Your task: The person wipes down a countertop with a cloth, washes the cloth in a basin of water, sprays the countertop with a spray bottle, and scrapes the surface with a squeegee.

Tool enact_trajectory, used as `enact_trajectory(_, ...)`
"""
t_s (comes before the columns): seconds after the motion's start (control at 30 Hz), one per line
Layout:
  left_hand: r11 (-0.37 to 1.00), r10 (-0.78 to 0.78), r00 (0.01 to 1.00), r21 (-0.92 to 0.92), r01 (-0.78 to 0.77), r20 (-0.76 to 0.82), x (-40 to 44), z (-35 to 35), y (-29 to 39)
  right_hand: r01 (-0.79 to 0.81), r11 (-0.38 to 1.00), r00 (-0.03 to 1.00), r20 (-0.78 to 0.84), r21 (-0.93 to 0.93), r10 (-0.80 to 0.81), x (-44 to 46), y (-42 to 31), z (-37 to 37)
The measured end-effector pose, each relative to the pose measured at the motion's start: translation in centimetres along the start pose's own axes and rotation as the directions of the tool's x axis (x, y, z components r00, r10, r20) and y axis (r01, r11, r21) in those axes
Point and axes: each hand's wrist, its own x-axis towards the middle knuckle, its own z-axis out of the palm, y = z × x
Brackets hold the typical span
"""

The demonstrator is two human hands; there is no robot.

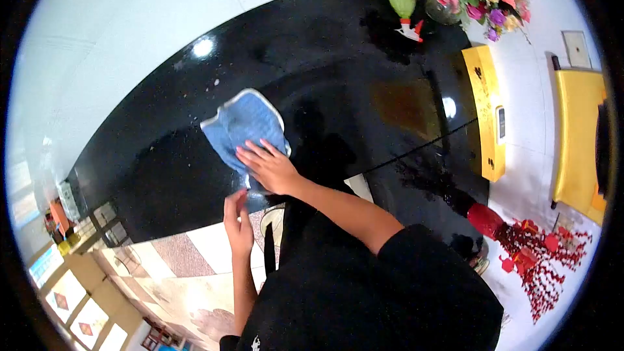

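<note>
The lone head camera looks forward and down from close above the near edge of the glossy black counter [325, 71], its curved far edge in view.

Right hand [270, 169]: palm down, fingers slightly spread, forearm angled inward, elbow bent. Left hand [239, 222]: near the near edge of the counter [325, 81], fingers loosely bent.

- Pale wall [162, 6] across the far side
- White wall [526, 110] at right, with a wall plate [576, 49] and yellow panel [573, 136]
- Brown-and-cream patterned floor [182, 257], near left, catching glare
- Bright windows [89, 320], near left
</note>
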Motion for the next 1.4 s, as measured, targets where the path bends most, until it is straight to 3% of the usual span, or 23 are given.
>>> enact_trajectory(0.1, 0.996, 0.029, 0.991, 0.091, -0.017, -0.132, 0.9, 0.4, -0.1, -0.053, 0.953, 0.992, 0.127, 0.299, 0.015, -1.6, -0.3, -0.8)
enact_trajectory(0.17, 1.000, 0.011, 0.972, -0.011, -0.013, -0.234, 0.5, 0.8, -1.1, -0.336, 0.761, 0.919, 0.369, 0.555, 0.137, -2.4, 1.7, -0.8)
enact_trajectory(0.2, 1.000, -0.010, 0.977, -0.030, 0.004, -0.213, 0.5, 0.8, -1.0, -0.613, 0.088, 0.785, 0.595, 0.785, 0.171, -2.2, 2.2, -4.8)
enact_trajectory(0.23, 0.994, 0.070, 0.983, 0.091, -0.055, -0.169, 0.8, 0.9, -0.6, -0.625, -0.376, 0.708, 0.699, 0.684, 0.095, -2.8, 3.3, -6.0)
enact_trajectory(0.27, 0.971, 0.143, 0.984, 0.207, -0.118, -0.110, 1.2, 1.1, -0.2, -0.525, -0.632, 0.680, 0.727, 0.570, 0.091, -3.4, 4.0, -6.8)
enact_trajectory(0.37, 0.980, 0.132, 0.991, 0.148, -0.130, -0.001, 2.9, 2.7, 1.5, -0.391, -0.776, 0.687, 0.718, 0.495, 0.112, -3.8, 4.0, -13.0)
enact_trajectory(0.4, 0.974, 0.014, 0.999, -0.227, -0.003, 0.043, 3.8, 3.6, 1.1, -0.356, -0.790, 0.686, 0.714, 0.500, 0.142, -4.0, 4.0, -14.0)
enact_trajectory(0.43, 0.884, -0.115, 0.980, -0.434, 0.175, 0.161, 4.6, 3.5, 0.6, -0.306, -0.806, 0.653, 0.727, 0.506, 0.209, -4.1, 4.1, -14.2)
enact_trajectory(0.47, 0.723, -0.210, 0.930, -0.592, 0.356, 0.302, 5.2, 3.3, 1.0, -0.313, -0.873, 0.671, 0.738, 0.375, 0.077, -4.6, 4.2, -15.1)
enact_trajectory(0.57, 0.659, -0.127, 0.973, -0.716, 0.230, 0.195, 5.8, 3.3, 3.6, -0.358, -0.803, 0.685, 0.719, 0.476, 0.121, -5.8, 5.5, -16.3)
enact_trajectory(0.6, 0.616, -0.158, 0.979, -0.762, 0.200, 0.129, 5.9, 3.1, 5.0, -0.438, -0.591, 0.707, 0.666, 0.677, 0.239, -6.2, 6.2, -16.3)
enact_trajectory(0.67, 0.734, -0.193, 0.974, -0.642, 0.222, 0.117, 5.9, 2.2, 6.1, -0.507, -0.025, 0.789, 0.476, 0.861, 0.389, -6.3, 7.1, -16.7)
enact_trajectory(0.7, 0.838, -0.143, 0.985, -0.517, 0.175, 0.101, 5.7, 2.0, 6.1, -0.535, 0.180, 0.803, 0.431, 0.826, 0.411, -6.3, 7.3, -17.2)
enact_trajectory(0.73, 0.918, -0.091, 0.992, -0.379, 0.119, 0.093, 5.5, 1.7, 6.1, -0.591, 0.183, 0.765, 0.474, 0.785, 0.436, -6.3, 7.4, -17.7)
enact_trajectory(0.8, 0.929, -0.018, 0.995, -0.366, 0.054, 0.101, 4.5, 2.4, 7.1, -0.632, 0.473, 0.770, 0.431, 0.614, 0.470, -5.7, 6.4, -17.7)
enact_trajectory(0.87, 0.969, 0.053, 0.991, -0.246, -0.022, 0.120, 3.1, 2.0, 8.8, -0.536, 0.705, 0.844, 0.271, 0.465, 0.463, -5.4, 4.7, -18.0)
enact_trajectory(0.93, 0.979, 0.197, 0.973, -0.081, -0.188, 0.118, 1.5, 1.3, 10.4, -0.458, 0.812, 0.887, 0.134, 0.361, 0.441, -5.7, 4.0, -17.7)
enact_trajectory(0.97, 0.987, 0.158, 0.979, -0.023, -0.156, 0.125, 0.6, 0.7, 10.5, -0.412, 0.867, 0.909, 0.065, 0.280, 0.411, -6.1, 4.1, -17.4)
enact_trajectory(1.03, 0.968, 0.248, 0.962, -0.075, -0.241, 0.112, -1.3, 0.1, 11.0, -0.254, 0.932, 0.947, -0.129, 0.257, 0.294, -6.6, 3.1, -17.7)
enact_trajectory(1.13, 0.948, 0.274, 0.959, -0.186, -0.258, 0.067, -3.8, -0.4, 11.1, -0.214, 0.961, 0.958, -0.157, 0.178, 0.242, -7.2, 2.0, -19.0)
enact_trajectory(1.27, 0.935, 0.270, 0.954, -0.201, -0.293, -0.133, -4.7, -2.2, 10.5, -0.372, 0.715, 0.896, 0.028, 0.592, 0.443, -7.8, 2.2, -21.0)
enact_trajectory(1.33, 0.957, 0.238, 0.956, -0.124, -0.261, -0.173, -3.4, -3.5, 9.7, -0.318, 0.788, 0.928, 0.001, 0.527, 0.374, -7.3, 3.0, -21.9)
enact_trajectory(1.4, 0.947, 0.137, 0.972, -0.262, -0.184, -0.189, -1.2, -4.5, 10.2, -0.347, 0.797, 0.927, 0.049, 0.495, 0.373, -5.3, 3.7, -23.3)
